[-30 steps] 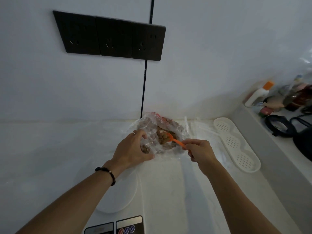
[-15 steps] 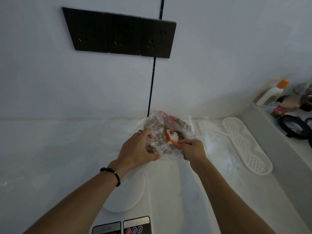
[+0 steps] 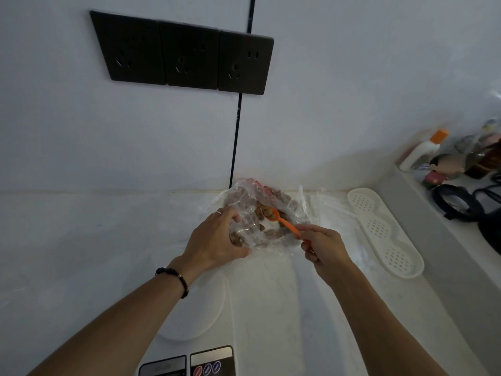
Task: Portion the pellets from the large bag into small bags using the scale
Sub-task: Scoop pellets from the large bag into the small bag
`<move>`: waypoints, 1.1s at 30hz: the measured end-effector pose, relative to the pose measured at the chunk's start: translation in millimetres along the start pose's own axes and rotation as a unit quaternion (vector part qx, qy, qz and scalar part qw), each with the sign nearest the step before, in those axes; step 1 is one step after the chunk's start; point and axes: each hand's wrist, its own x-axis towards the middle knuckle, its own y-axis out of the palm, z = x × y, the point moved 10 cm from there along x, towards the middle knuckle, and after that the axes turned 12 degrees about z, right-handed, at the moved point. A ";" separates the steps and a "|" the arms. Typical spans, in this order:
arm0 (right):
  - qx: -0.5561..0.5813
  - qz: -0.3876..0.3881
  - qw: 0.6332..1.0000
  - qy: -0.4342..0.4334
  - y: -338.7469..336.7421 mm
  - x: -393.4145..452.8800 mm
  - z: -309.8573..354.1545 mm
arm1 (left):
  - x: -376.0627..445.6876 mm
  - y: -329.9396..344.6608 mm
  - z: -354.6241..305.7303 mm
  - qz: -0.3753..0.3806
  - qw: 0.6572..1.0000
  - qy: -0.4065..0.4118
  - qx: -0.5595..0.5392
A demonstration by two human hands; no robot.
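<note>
With the left hand (image 3: 214, 240) gripping the clear large bag (image 3: 260, 213) against the wall and the right hand (image 3: 324, 246) pinching a loaded orange spoon (image 3: 282, 221) inside it, pellets (image 3: 261, 211) risk spilling if it tilts towards the scale (image 3: 198, 316).

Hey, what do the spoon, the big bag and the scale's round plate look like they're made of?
Spoon: likely plastic, uniformly bright orange and matte.
Bag: thin clear plastic film; crinkled, glossy, pellets visible through it.
Scale plate: smooth white, probably plastic, possibly glass; dim light leaves it open.
</note>
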 end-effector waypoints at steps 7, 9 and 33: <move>-0.113 0.067 0.991 -0.039 20.4 -16.9 29.4 | -0.6 -1.8 5.1 0.000 1.000 -0.012 -0.023; -0.226 0.073 0.970 -0.060 32.6 -24.0 44.9 | -1.5 -2.8 7.4 -0.004 0.999 -0.015 -0.036; -0.340 -0.105 0.929 -0.103 18.0 -33.2 55.9 | -18.0 -18.5 9.0 -0.029 0.996 0.042 -0.077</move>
